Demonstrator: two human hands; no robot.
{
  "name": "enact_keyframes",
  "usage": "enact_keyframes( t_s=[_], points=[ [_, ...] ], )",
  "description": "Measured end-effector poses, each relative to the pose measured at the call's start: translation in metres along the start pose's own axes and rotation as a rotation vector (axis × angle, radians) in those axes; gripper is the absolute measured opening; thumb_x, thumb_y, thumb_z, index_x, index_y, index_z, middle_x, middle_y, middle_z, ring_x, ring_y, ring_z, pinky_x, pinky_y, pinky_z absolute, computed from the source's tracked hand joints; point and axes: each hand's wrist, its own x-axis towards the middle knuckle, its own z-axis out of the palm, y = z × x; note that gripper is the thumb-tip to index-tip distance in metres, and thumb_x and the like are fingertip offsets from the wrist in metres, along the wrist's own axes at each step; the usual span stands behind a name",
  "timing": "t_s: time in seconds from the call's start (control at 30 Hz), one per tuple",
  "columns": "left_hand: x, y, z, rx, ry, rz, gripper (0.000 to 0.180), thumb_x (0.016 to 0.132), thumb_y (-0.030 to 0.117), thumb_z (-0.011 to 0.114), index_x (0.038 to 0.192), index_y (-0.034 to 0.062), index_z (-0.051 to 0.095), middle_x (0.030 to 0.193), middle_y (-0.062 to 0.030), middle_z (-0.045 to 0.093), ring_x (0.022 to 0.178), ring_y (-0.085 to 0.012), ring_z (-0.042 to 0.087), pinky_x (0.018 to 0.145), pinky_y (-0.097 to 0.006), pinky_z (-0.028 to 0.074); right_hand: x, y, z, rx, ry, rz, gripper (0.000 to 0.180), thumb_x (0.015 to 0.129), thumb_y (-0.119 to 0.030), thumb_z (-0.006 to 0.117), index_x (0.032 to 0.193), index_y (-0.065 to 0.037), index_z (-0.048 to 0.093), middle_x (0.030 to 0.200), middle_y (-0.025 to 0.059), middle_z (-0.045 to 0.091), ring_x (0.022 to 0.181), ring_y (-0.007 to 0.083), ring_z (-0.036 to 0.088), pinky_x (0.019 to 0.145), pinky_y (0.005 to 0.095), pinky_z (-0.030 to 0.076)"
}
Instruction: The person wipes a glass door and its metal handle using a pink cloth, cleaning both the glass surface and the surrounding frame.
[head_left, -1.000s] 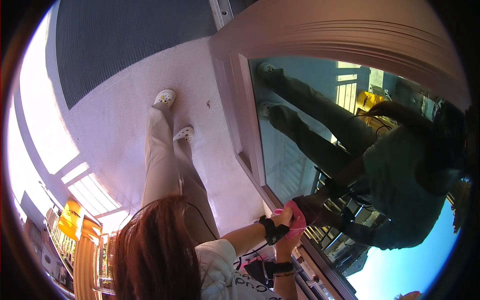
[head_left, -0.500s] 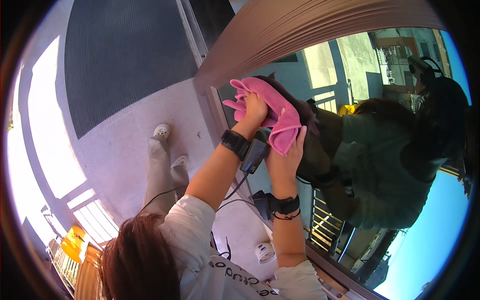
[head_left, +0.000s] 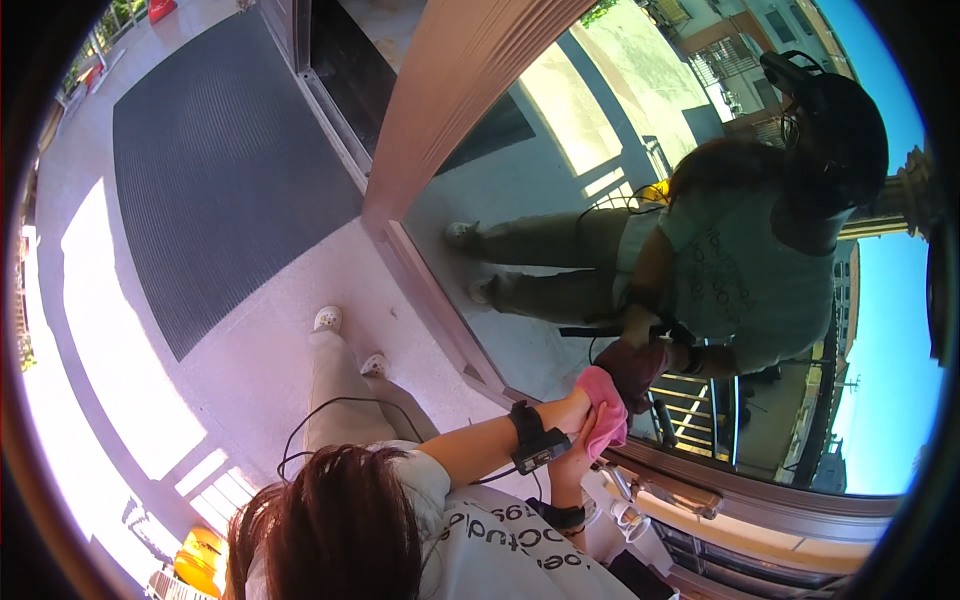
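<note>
A bunched pink cloth (head_left: 608, 418) is against the lower part of a large window pane (head_left: 530, 335). My left hand (head_left: 576, 408) grips it from the left, with some fingers hidden in its folds. Just below, my right hand (head_left: 570, 468) is closed at the cloth's lower side, its fingers mostly covered. Each wrist carries a black strap; the left one bears a small black box (head_left: 540, 450) with a cable. The glass mirrors my arms, a darker image of the cloth, and the railing behind.
A brown frame (head_left: 440, 110) borders the pane, beside a doorway with a metal threshold (head_left: 335, 125). A dark ribbed mat (head_left: 220, 170) lies on the pale floor. At lower left stands a yellow bucket (head_left: 202, 560). A loose black cable (head_left: 330, 405) loops near my legs.
Both hands and the pink cloth have moved down the glass, away from the frame's upper left corner. The cloth is now more bunched, and the view has shifted.
</note>
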Motion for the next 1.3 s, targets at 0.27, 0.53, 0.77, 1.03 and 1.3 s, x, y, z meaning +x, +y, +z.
enact_keyframes(
  t_s=[0.27,0.53,0.77,1.03,1.3],
  points=[
    [-0.16,0.149,0.158,0.608,-0.74,0.276,0.015,0.073,0.014,0.055,0.077,-0.001,0.053,0.075,-0.006,0.055,0.067,-0.0129,0.052,0.061,-0.023,0.043,0.072,-0.086,-0.018,0.087,0.093,-0.383,0.057,0.067,-0.002,0.054,0.12,0.003,0.033,0.123,0.0188,0.035,0.108,0.0372,0.036,0.089,0.0394,0.031],
    [-0.309,0.306,0.084,0.65,-0.061,0.504,0.012,0.08,0.01,0.046,0.085,-0.0008,0.047,0.083,-0.0128,0.053,0.073,-0.0221,0.055,0.059,-0.03,0.047,0.108,-0.248,0.051,0.696,-0.264,-0.443,0.049,0.072,-0.005,0.052,0.118,-0.001,0.034,0.121,0.0126,0.035,0.101,0.0311,0.044,0.081,0.0332,0.04],
    [-0.352,0.375,0.033,0.78,-0.017,0.36,0.022,0.084,0.017,0.035,0.084,0.0003,0.049,0.079,-0.0148,0.054,0.065,-0.0268,0.055,0.053,-0.038,0.047,0.111,-0.313,0.13,1.376,-0.206,0.251,0.038,0.073,0.003,0.052,0.107,0.0,0.036,0.092,0.0114,0.046,0.079,0.0161,0.053,0.066,0.0267,0.045],
    [-0.282,0.376,0.083,1.124,-0.16,0.608,0.025,0.082,0.019,0.05,0.097,-0.0004,0.048,0.087,-0.008,0.055,0.073,-0.0156,0.055,0.062,-0.027,0.045,0.128,-0.295,0.08,1.779,-0.389,0.733,0.049,0.076,-0.044,0.053,0.102,-0.004,0.042,0.087,0.0105,0.053,0.075,0.0177,0.056,0.065,0.029,0.045],
    [-0.235,0.331,0.103,1.75,-0.155,0.877,0.014,0.078,0.006,0.051,0.09,-0.0018,0.051,0.084,-0.006,0.056,0.077,-0.0134,0.053,0.068,-0.025,0.042,0.151,-0.211,0.075,1.898,-0.389,0.769,0.036,0.081,-0.045,0.044,0.085,-0.01,0.054,0.075,0.0032,0.06,0.069,0.0133,0.058,0.061,0.0252,0.043]
  ],
)
